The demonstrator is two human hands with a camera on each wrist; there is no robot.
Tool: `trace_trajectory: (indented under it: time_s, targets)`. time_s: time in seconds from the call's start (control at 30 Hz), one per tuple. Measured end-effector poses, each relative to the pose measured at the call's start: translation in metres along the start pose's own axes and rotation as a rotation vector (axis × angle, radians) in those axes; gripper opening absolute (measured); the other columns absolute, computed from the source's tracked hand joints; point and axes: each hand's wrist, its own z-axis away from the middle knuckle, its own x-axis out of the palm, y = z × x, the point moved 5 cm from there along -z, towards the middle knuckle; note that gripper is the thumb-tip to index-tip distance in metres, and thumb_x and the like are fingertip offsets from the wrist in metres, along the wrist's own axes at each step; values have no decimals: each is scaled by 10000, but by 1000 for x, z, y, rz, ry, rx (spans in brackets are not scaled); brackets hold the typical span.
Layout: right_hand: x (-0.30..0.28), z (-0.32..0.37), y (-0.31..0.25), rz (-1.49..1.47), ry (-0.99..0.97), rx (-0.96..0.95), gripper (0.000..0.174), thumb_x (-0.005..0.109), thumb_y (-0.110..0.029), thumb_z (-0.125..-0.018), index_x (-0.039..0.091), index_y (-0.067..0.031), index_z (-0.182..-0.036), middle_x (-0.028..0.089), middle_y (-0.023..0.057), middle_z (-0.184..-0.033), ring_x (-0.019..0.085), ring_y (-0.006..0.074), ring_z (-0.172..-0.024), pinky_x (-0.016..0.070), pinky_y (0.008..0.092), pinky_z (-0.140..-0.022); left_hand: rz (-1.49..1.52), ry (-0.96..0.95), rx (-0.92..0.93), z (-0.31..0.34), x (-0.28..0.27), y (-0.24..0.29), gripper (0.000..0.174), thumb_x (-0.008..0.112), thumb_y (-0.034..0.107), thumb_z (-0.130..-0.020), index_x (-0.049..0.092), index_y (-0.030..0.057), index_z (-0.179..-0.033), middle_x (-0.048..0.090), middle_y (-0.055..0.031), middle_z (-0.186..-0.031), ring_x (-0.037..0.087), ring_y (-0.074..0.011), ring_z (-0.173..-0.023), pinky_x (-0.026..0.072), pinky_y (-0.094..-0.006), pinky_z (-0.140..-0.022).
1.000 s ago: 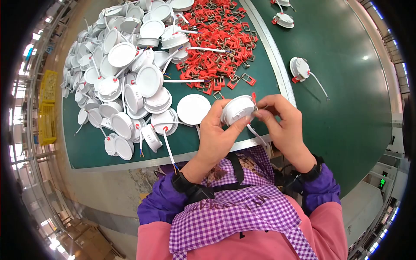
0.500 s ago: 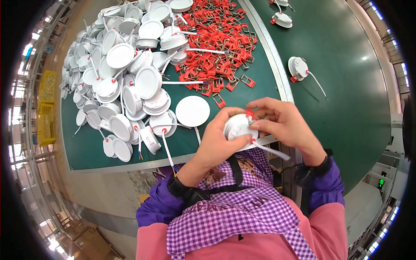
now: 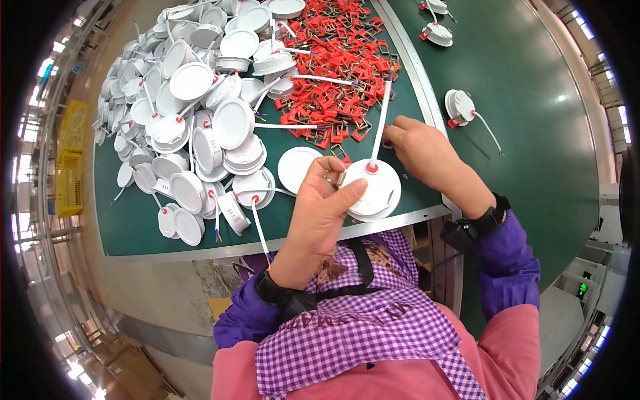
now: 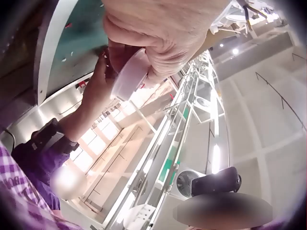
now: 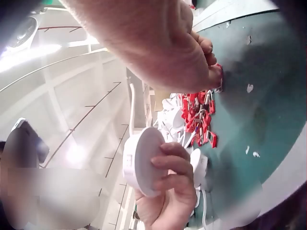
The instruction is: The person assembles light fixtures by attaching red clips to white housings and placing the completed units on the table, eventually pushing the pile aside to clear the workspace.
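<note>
My left hand [image 3: 317, 210] grips a round white lamp [image 3: 383, 197] by its left edge, thumb on the back face. The lamp's white cable [image 3: 381, 123] rises from a red grommet and points away from me. A small metal piece [image 3: 342, 178] shows beside the left fingers. Away from the lamp, my right hand [image 3: 430, 157] is by the near right edge of the red clips [image 3: 333, 100], its fingertips pinching a small red clip [image 5: 219, 79], mostly hidden. The right wrist view shows the left fingers spread over the lamp's smooth front [image 5: 149, 163].
A big heap of white lamps [image 3: 193, 80] with loose cables covers the left side of the green table. One lamp [image 3: 298, 170] lies face up beside my left hand. Beyond a metal strip [image 3: 417, 73], several lamps [image 3: 460, 107] rest on the green surface at the right.
My right hand has left the lamp and moved away toward the red clips. The left hand has turned the lamp, so its cable now points away instead of toward the lower right.
</note>
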Motion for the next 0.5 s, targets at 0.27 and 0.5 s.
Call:
trace_trajectory:
  time_s: [0.27, 0.5]
  targets:
    - [6, 14, -18, 96, 88, 73, 139, 578, -70, -767, 550, -1, -885, 572, 145, -836, 613, 294, -811, 512, 373, -680, -123, 2, -99, -7, -5, -17, 450, 655, 50, -838, 446, 4, -1234, 564, -46, -1036, 560, -70, -861, 482, -208, -696]
    - [6, 26, -17, 137, 65, 16, 168, 557, -24, -747, 549, 6, -912, 554, 136, -861, 601, 287, -831, 505, 373, -694, -211, 54, 33, -7, -4, -15, 456, 662, 89, -842, 454, -10, -1237, 596, -43, -1007, 568, -84, -857, 485, -215, -629]
